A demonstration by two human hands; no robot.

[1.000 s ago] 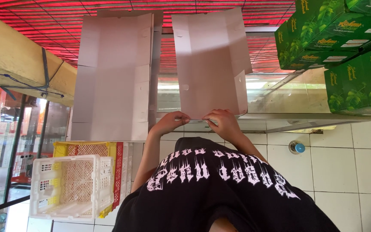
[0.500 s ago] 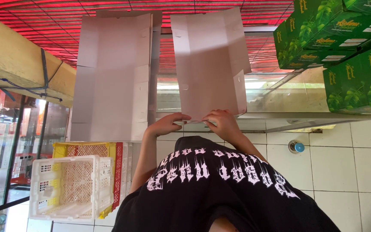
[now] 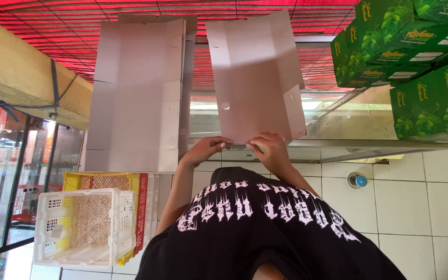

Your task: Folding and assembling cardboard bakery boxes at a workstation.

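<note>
Both hands on the near edge of the flat cardboard blank (image 3: 255,78). Left hand (image 3: 208,149) and right hand (image 3: 271,150) pinch that edge, fingers curled. Blank's long axis runs straight away from me. Second blank (image 3: 136,98) lies left; green cartons (image 3: 416,62) right.

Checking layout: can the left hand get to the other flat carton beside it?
Probably yes. The left hand pinches the folded carton by its edge; the other flat carton lies alongside, nothing between, though its grip must release first.
</note>
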